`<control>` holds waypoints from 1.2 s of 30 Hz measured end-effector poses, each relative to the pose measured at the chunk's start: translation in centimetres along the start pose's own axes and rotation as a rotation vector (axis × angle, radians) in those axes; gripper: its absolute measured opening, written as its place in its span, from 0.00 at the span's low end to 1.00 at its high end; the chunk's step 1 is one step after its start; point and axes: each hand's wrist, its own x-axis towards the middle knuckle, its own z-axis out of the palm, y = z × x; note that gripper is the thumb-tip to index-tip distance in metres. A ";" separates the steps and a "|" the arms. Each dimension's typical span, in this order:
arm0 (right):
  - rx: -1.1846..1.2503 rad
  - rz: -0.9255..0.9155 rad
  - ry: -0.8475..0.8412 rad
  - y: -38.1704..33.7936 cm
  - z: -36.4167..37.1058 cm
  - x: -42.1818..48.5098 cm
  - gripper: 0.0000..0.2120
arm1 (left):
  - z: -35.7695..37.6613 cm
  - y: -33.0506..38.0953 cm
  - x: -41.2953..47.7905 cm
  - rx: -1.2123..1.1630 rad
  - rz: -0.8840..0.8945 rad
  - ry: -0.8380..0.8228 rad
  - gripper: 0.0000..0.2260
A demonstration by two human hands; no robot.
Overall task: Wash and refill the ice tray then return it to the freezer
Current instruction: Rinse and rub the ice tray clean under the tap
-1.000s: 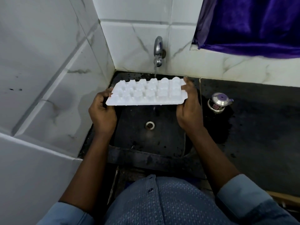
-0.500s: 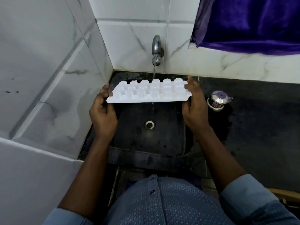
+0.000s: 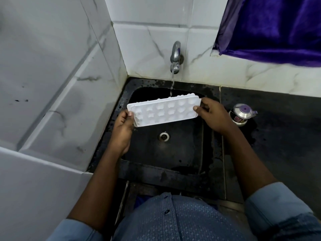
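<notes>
The tray point(image 3: 163, 112) now tilts toward the viewer, its far edge under the tap point(image 3: 175, 56) stream. The left hand point(image 3: 123, 131) and right hand point(image 3: 213, 117) still grip its ends.

White ice tray point(image 3: 164, 111), tilted, midair above black sink point(image 3: 182, 146)

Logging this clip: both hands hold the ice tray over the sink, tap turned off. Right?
No: the head view shows the tap running, its stream falling toward the far edge of the ice tray. Left hand and right hand do hold it over the sink.
</notes>
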 end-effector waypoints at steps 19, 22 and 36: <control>0.184 0.385 -0.045 -1.2 5.0 26.5 0.21 | -2.0 0.0 -0.5 -0.259 -0.209 0.289 0.12; 0.347 0.474 -0.023 0.4 6.0 28.5 0.22 | -2.3 -0.2 -0.9 -0.249 -0.222 0.311 0.11; 0.902 0.663 -0.178 1.6 5.7 26.1 0.14 | -2.7 0.6 -0.4 -0.243 -0.225 0.376 0.15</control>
